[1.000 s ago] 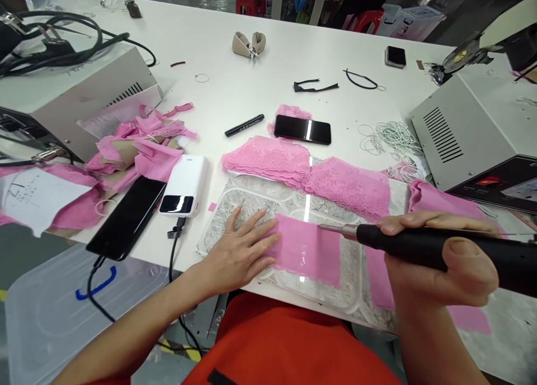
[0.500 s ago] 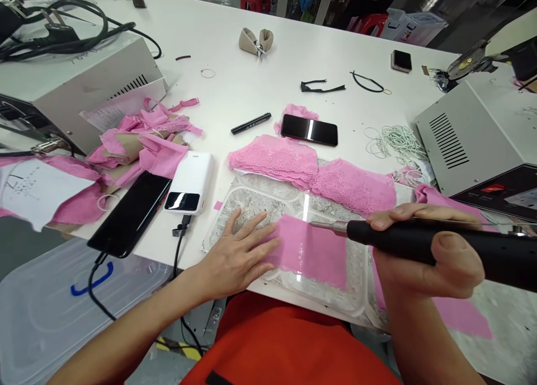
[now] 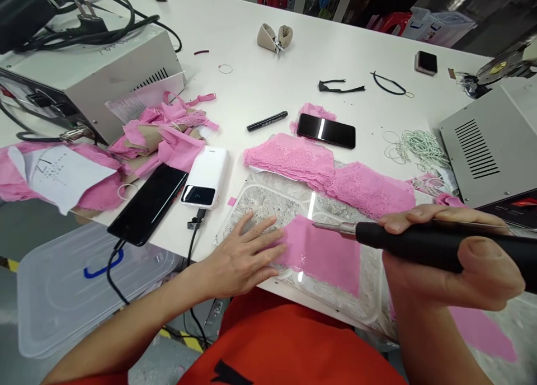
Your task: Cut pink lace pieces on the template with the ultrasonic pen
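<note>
A flat pink cloth piece [image 3: 329, 256] lies on a clear plastic tray lid [image 3: 371, 312] at the table's front edge. My left hand [image 3: 247, 256] rests palm down with fingers spread, its fingertips on the cloth's left side. My right hand [image 3: 453, 262] is wrapped round a black handheld tool [image 3: 403, 242]. The tool's thin metal tip points left, over the upper part of the cloth; whether it touches cannot be made out. Just behind the lid are stacked pink lace pieces [image 3: 293, 161] and more lace [image 3: 373, 189] to their right.
Behind the lace lie a phone [image 3: 326, 131] and a black marker [image 3: 267, 121]. On the left are a white power bank [image 3: 206, 178], a dark phone [image 3: 146, 206], pink garments [image 3: 180, 144] and a grey box [image 3: 92, 77]. Another grey box [image 3: 490, 150] stands right, beside pale green cords [image 3: 423, 147].
The view has shifted, so the table's things appear further right. Relative to the cloth, the tool's tip sits slightly further left. My left hand keeps its place on the cloth.
</note>
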`<control>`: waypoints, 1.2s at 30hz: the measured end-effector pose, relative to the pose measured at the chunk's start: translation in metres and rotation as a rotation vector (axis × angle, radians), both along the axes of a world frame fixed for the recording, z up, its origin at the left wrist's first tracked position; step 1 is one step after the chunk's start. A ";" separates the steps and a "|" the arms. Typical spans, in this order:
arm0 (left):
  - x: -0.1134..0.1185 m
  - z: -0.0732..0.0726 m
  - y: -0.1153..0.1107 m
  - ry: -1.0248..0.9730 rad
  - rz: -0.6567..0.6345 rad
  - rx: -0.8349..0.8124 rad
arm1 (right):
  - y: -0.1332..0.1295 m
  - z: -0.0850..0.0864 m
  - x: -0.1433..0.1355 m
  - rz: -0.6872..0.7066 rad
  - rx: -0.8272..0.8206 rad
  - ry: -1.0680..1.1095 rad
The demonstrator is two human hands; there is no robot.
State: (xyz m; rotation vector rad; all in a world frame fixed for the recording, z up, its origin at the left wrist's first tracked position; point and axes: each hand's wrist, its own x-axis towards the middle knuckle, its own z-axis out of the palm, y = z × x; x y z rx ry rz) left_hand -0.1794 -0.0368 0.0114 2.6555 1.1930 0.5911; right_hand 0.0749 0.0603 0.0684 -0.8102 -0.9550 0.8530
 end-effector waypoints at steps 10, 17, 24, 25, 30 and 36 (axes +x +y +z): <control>-0.010 -0.008 -0.013 -0.067 -0.002 0.024 | -0.004 -0.003 -0.029 0.189 0.027 -0.037; -0.010 -0.008 -0.014 -0.089 0.002 0.026 | -0.002 -0.002 -0.034 0.157 0.058 -0.058; -0.009 -0.009 -0.014 -0.092 -0.002 0.034 | -0.002 -0.004 -0.033 0.153 0.014 -0.037; -0.009 -0.009 -0.015 -0.090 -0.002 0.030 | -0.001 -0.004 -0.033 0.153 0.016 -0.040; -0.013 -0.007 -0.020 -0.096 -0.017 0.025 | -0.006 0.000 -0.033 0.193 0.001 -0.036; -0.019 -0.007 -0.028 -0.123 -0.010 0.028 | -0.014 -0.001 -0.036 0.273 0.001 -0.051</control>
